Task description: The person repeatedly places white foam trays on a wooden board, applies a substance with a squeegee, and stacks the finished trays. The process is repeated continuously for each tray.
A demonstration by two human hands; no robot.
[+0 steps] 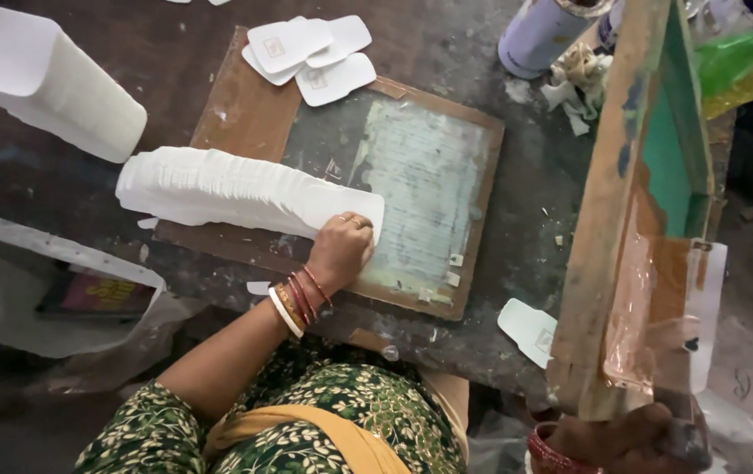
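**Pressing a card onto the printing board while the screen frame is lifted**

Resting on the brown printing board (244, 114), the left hand (341, 250) is pressing its fingers (357, 224) flat and close together on the top white card (341, 204) of a long fanned stack of cards (209, 186); the stack is lying across the board's left half, trailing off its left edge; the pale printing patch (425, 189) is sitting just right of the hand. Right of the board, the right hand (631, 439) is gripping the bottom of a raised wooden screen frame (609, 219), fingers curled tight around it; the frame is standing tilted up off the counter (526, 237). At the board's far corner, a few printed cards (306, 53) are lying loose; another single card (530, 329) is lying near the board's near right corner; a second white stack (51, 83) is lying well left of the board.
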